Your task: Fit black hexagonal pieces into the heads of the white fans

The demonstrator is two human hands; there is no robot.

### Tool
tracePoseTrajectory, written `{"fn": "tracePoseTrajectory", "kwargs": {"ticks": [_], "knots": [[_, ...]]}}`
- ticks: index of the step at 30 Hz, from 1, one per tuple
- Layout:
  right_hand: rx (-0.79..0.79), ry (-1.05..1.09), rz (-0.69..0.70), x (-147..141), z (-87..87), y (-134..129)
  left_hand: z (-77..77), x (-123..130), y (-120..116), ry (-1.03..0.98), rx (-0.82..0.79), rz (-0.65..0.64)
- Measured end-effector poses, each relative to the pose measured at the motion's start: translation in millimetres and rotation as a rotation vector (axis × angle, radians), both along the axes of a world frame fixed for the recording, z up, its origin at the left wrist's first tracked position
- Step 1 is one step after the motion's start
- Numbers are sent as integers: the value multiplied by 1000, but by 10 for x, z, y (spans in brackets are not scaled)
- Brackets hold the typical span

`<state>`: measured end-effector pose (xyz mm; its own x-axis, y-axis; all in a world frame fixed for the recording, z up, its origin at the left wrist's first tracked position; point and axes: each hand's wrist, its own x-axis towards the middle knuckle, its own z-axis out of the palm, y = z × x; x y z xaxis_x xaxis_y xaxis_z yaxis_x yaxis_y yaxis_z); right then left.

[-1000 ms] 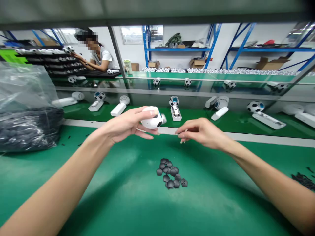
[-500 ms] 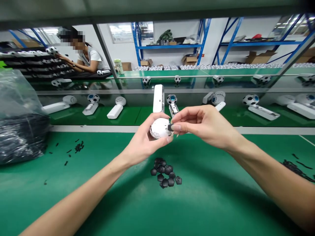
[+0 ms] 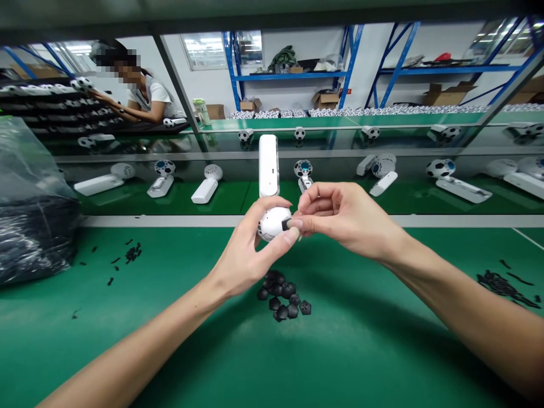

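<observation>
My left hand (image 3: 250, 249) is wrapped round the ball-shaped end of a white plastic device (image 3: 268, 165), whose flat oblong body points up and away from me. Against the right side of the ball, my right hand (image 3: 329, 212) pinches a small black pentagon piece (image 3: 285, 225) between thumb and forefinger. The piece touches the ball's surface; whether it sits in a recess is hidden by my fingers. Below my hands lies a loose pile of black pentagon pieces (image 3: 281, 311) on the green table (image 3: 340, 351).
A clear plastic bag of dark pieces (image 3: 36, 238) stands at the left. Small black strips lie at left (image 3: 133, 252) and right (image 3: 504, 286). Several white ball-headed devices (image 3: 205, 190) line the green strip behind. Across the bench, a person (image 3: 144, 96) handles a soccer-patterned ball.
The ball has turned slightly in my left hand, and the black pentagon piece has shifted left and down with my right fingers. My view has tilted a little.
</observation>
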<state>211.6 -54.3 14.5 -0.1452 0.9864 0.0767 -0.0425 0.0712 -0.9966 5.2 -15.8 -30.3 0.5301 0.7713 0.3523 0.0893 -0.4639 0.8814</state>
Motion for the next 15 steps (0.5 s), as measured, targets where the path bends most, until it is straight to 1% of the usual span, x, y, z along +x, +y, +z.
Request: {"fn": "tracePoseTrajectory", "kwargs": {"ticks": [4, 6, 11, 15], "knots": [[-8, 28, 4, -20, 14, -20, -21, 34, -31, 5, 67, 137], [-19, 28, 17, -28, 13, -35, -30, 47, -34, -8, 120, 179], [-30, -36, 59, -12, 20, -64, -31, 57, -11, -39, 206, 191], [-49, -112, 113, 49, 123, -92, -28, 62, 36, -84, 247, 204]]}}
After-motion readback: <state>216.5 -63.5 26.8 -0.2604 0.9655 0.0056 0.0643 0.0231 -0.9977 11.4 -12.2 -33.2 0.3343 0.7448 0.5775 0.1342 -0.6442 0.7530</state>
